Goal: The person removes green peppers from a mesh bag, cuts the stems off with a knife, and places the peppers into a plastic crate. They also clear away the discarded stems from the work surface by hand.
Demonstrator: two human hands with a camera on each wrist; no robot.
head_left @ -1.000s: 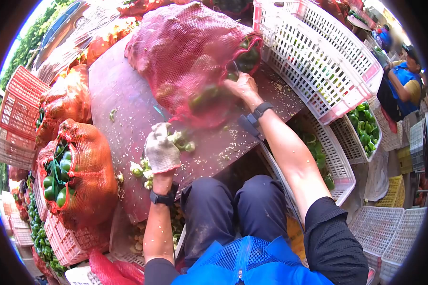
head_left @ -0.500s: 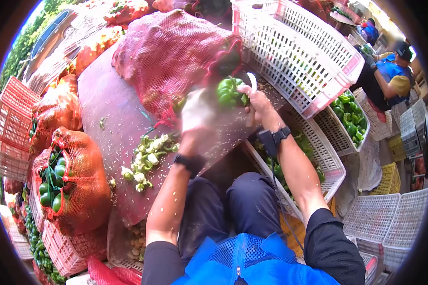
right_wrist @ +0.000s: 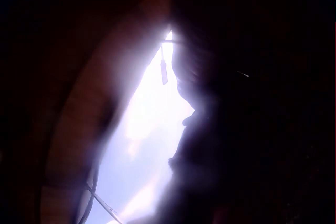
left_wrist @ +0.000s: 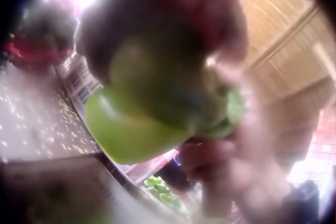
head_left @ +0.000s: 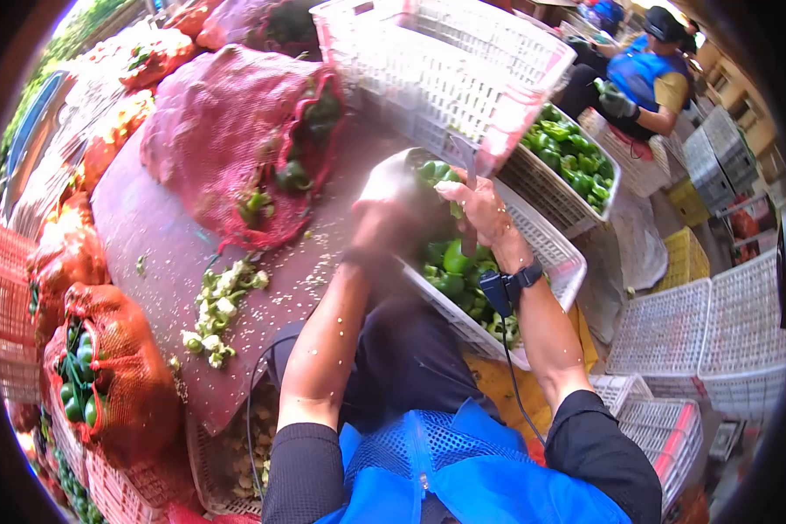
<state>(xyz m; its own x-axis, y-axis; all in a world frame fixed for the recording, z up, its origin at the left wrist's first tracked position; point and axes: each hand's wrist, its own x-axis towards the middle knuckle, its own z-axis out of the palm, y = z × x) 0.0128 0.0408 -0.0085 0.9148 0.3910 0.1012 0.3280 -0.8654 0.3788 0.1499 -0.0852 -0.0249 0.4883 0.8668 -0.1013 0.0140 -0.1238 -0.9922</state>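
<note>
Your left hand [head_left: 393, 187], blurred, seems to hold the pepper [head_left: 434, 171] where your hands meet; your right hand [head_left: 483, 208] grips the knife [head_left: 466, 162], its thumb by the pepper. The pepper should be light, firm and hollow, its skin slick and apt to crack if squeezed: cup its broad body, clear of the blade. Below is the crate [head_left: 561, 262] of peppers; beyond, the table [head_left: 135, 218] bears stem ends [head_left: 218, 306] and a sack [head_left: 218, 131].

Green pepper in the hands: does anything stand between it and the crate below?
No separate obstacle shows. In the head view, the green pepper is between the left hand, blurred, and the right hand, which holds a knife; the white crate lies open below them.
</note>
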